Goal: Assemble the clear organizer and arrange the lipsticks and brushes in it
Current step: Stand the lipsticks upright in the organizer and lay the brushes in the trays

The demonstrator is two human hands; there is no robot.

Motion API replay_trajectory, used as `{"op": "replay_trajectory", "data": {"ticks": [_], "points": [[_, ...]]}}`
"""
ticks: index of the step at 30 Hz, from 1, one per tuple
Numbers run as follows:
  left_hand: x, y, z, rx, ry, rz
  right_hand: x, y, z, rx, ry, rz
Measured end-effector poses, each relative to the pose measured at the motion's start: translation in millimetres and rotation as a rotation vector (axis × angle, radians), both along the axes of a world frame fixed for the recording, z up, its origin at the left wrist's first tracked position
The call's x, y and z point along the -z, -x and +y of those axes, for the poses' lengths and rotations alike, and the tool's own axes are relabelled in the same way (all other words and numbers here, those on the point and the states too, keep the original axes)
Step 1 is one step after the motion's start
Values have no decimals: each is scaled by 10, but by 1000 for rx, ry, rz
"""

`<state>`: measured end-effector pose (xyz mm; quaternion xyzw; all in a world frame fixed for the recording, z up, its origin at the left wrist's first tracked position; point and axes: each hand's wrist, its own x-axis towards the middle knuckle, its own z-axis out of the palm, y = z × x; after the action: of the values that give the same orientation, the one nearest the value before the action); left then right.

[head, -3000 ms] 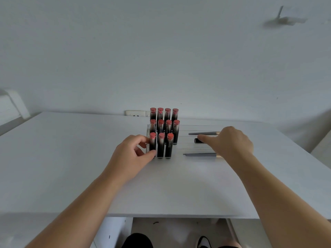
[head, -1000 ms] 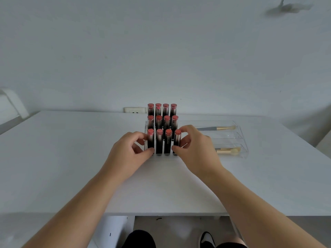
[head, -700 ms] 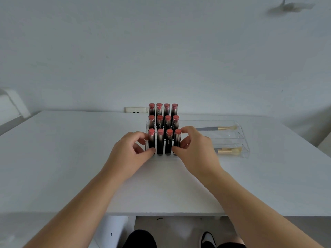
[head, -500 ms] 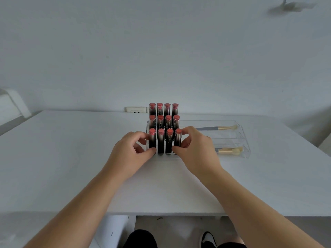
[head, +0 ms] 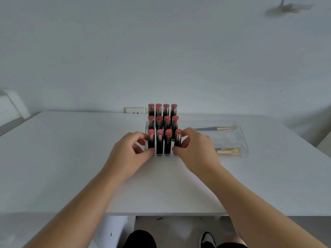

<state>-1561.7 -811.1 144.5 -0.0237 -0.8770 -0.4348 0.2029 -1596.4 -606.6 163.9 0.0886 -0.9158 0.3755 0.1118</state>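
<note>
A clear stepped rack (head: 146,124) on the white table (head: 71,158) holds lipsticks (head: 168,140) with pink tops, upright in three rows of four. My left hand (head: 129,154) grips the rack's left end, thumb at the front base. My right hand (head: 198,151) grips its right end beside the front right lipstick, thumb low and fingers behind. A clear tray section (head: 245,149) adjoins on the right. One brush (head: 215,129) lies in its back slot and another brush (head: 227,150) in its front slot; my right hand hides the tray's left part.
A wall socket (head: 135,110) sits behind the rack at the table's back edge. The table's front edge (head: 161,214) is close to me, with my legs and a shoe (head: 207,238) below. A white slanted object (head: 12,102) stands at far left.
My right hand has left the brush tray and come to the rack's right end. The front row went from three lipsticks to four. Both hands have hardly moved in the last second.
</note>
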Motion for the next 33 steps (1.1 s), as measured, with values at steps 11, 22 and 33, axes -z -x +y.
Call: {"op": "replay_trajectory", "data": {"ticks": [11,22,33], "points": [[-16,-17,0,5,17,9,-40,-37,18,8,-6,-3],[-5,-10,-6,2,10,3,-262,60,421,-34,-92,54],[22,30,-40,-22,-55,-16,-508,337,1006,-248,-607,-104]]}}
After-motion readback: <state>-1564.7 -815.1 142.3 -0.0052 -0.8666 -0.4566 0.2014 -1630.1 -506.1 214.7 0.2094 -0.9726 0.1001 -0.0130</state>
